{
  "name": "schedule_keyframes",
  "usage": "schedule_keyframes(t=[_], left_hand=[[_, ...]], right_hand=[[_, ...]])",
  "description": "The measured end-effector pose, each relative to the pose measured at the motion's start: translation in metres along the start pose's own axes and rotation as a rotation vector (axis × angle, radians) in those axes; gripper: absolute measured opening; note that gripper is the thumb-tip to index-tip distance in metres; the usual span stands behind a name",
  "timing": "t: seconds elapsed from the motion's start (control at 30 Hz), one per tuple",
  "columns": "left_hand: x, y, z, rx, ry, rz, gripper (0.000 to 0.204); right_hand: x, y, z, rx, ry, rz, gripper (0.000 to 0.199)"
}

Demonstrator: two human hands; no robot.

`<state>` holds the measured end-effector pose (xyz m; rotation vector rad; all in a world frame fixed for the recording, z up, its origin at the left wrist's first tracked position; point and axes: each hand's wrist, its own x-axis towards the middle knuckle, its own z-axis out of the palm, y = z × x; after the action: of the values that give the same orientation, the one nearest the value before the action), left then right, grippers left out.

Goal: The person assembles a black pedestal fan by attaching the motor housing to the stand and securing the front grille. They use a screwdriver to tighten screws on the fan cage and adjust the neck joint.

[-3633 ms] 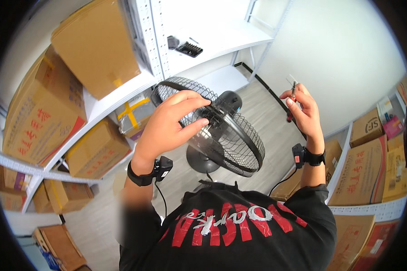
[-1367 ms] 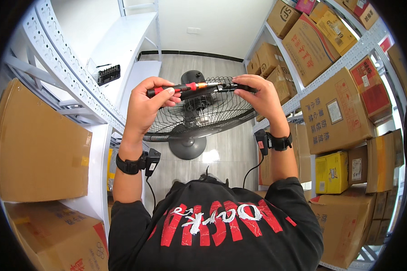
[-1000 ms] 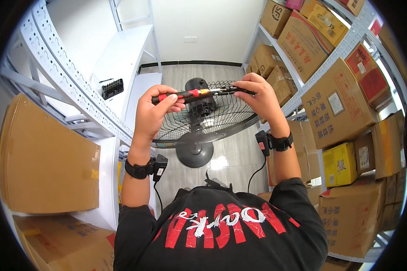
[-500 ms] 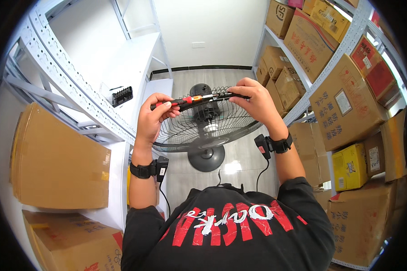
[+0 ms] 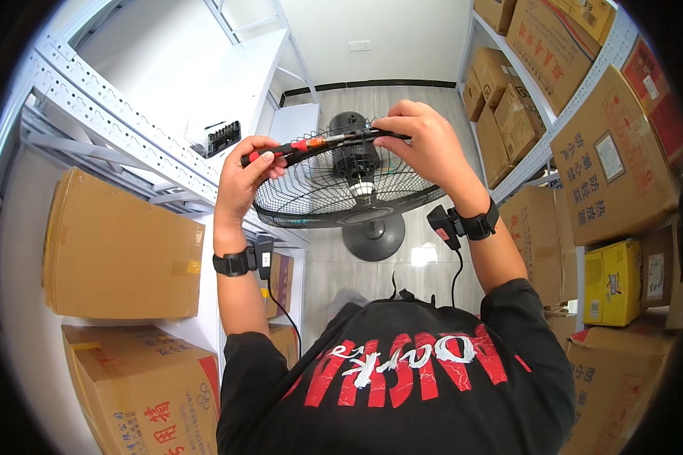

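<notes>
You're mid-step on the round black wire fan guard (image 5: 334, 193) of the floor fan on its round base (image 5: 373, 236), between the shelves. Your left hand (image 5: 247, 178) grips the red-and-black-handled screwdriver (image 5: 296, 146); your right hand (image 5: 425, 144) pinches its shaft at the guard's upper rim. Next likely needs the tip seated square on the fastener, guard steadied. Since half a second ago, the hands are barely moved, view slightly nearer.

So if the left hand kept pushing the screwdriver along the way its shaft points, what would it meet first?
Probably the right hand, which pinches the screwdriver tip at the fan grille rim; the left hand grips its handle. Depth is unclear.
</notes>
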<state>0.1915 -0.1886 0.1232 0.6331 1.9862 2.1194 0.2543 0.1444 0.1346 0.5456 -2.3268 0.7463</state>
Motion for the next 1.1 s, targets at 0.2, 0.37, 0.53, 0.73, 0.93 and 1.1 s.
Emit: schedule_keyframes(t=[0.2,0.37,0.53,0.73,0.93,1.1], left_hand=[[0.01,0.021,-0.009,0.387,-0.033,-0.025,0.011],[0.006,0.007,-0.001,0.281,0.029,0.024,0.011],[-0.004,0.01,0.014,0.404,0.096,0.218,0.012],[-0.004,0.009,0.002,0.386,0.01,0.061,0.017],[0.001,0.004,0.019,0.417,0.097,0.331,0.014],[-0.003,0.005,0.018,0.535,0.026,0.268,0.019]], right_hand=[[0.003,0.004,-0.003,-0.01,-0.035,-0.018,0.024],[-0.003,0.008,-0.001,0.039,0.004,0.014,0.024],[0.001,0.007,-0.004,-0.013,0.007,0.004,0.021],[0.0,0.005,-0.001,-0.002,0.01,0.014,0.02],[-0.002,0.004,0.003,-0.044,0.04,-0.015,0.025],[-0.004,0.006,0.002,-0.046,0.038,-0.008,0.025]])
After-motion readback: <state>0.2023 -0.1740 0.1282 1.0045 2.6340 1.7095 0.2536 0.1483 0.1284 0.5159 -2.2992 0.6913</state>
